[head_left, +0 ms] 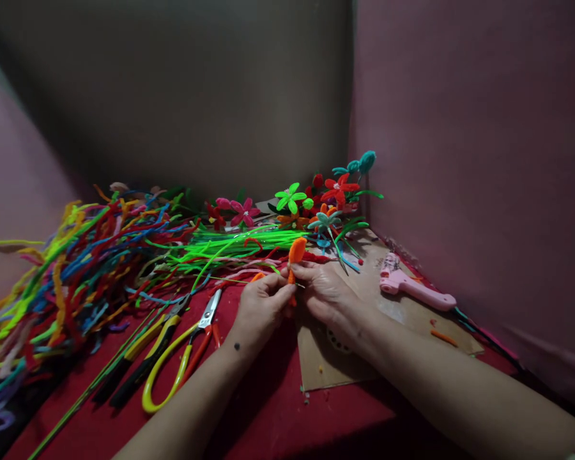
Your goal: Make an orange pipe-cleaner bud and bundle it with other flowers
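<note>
Both hands meet at the middle of the view around an orange pipe-cleaner flower piece (pixel 297 250), whose rounded petal loop stands up above the fingers. My left hand (pixel 266 300) pinches its lower part between thumb and fingers. From the other side, my right hand (pixel 324 287) has its thumb and fingertips closed on the same piece, just below the petal. A thin stem runs leftward from near the fingers. The fingers partly hide the lower end of the orange piece.
Scissors (pixel 209 312) and pliers (pixel 144 345) lie left of my hands, beside a big heap of coloured pipe cleaners (pixel 76 275). Green stems (pixel 239 243) and finished flowers (pixel 290 198) lie behind. A pink glue gun (pixel 414 289) rests on cardboard (pixel 316 370) at right, near the wall.
</note>
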The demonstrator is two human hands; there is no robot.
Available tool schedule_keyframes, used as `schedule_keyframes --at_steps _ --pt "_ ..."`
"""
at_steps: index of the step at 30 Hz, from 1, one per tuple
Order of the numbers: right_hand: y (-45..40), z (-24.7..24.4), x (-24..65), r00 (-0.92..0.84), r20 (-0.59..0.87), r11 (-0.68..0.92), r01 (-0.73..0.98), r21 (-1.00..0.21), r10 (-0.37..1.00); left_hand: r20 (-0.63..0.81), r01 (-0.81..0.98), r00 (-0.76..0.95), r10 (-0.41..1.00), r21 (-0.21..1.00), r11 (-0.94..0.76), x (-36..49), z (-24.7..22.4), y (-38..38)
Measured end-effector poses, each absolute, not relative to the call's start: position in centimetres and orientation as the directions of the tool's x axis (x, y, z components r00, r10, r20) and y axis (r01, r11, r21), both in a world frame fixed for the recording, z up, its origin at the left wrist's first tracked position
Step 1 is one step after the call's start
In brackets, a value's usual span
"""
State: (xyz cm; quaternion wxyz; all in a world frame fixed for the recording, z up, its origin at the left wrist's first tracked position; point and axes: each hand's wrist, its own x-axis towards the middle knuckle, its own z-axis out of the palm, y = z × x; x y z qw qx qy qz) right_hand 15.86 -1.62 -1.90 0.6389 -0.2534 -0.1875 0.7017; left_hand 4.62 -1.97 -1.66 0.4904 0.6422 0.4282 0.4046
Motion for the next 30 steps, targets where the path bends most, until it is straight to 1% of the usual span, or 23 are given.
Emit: schedule_keyframes --at_steps 2,3,4,5,8,11,15,21,23,27,30 --pt "-1.6 -1.8 15.8 -0.058 -0.152 -0.134 -0.819 -0.558 0.987 0.190 0.187 0.277 0.942 0.951 -0.246 4.7 -1.8 -2.0" --pt "-1.6 -1.8 15.8 -0.061 -0.165 -0.143 -0.824 -0.548 0.984 0.207 0.203 0.270 0.940 0.942 -0.266 4.8 -1.8 -2.0" --pt "-1.6 -1.8 15.8 -0.064 -0.174 -0.150 -0.826 -0.543 0.983 0.192 0.209 0.274 0.942 0.945 -0.253 4.9 -1.7 -2.0" --pt "-1.6 -1.7 15.8 -0.065 -0.177 -0.153 -0.825 -0.544 0.982 0.145 0.209 0.288 0.947 0.955 -0.210 4.9 -1.6 -2.1" --pt "-1.7 -1.6 15.8 -0.076 -0.198 -0.173 -0.823 -0.540 0.977 -0.040 0.231 0.343 0.939 0.972 -0.043 4.9 -1.2 -2.3" --pt "-1.8 -1.3 15.9 -0.070 -0.209 -0.175 -0.822 -0.541 0.975 -0.075 0.283 0.358 0.931 0.958 -0.032 4.5 -0.9 -2.4" --pt "-1.6 -1.3 16.0 -0.006 -0.192 -0.114 -0.822 -0.557 0.981 -0.122 0.291 0.432 0.894 0.957 -0.010 4.0 -0.5 -2.1" --pt "-1.3 -1.6 16.0 0.041 -0.136 -0.049 -0.801 -0.597 0.990 0.045 0.279 0.371 0.928 0.947 -0.158 4.4 0.7 -2.2" --pt "-1.4 -1.7 15.9 0.028 -0.112 -0.044 -0.806 -0.591 0.993 0.066 0.256 0.353 0.933 0.953 -0.164 4.6 0.5 -2.3" --pt "-1.8 -1.6 15.5 -0.006 -0.117 -0.073 -0.813 -0.578 0.993 0.075 0.239 0.303 0.950 0.959 -0.152 4.7 -0.6 -2.2" --pt "-2.0 -1.6 15.4 -0.008 -0.096 -0.063 -0.800 -0.596 0.995 0.137 0.258 0.299 0.944 0.941 -0.218 4.6 -1.1 -2.0"
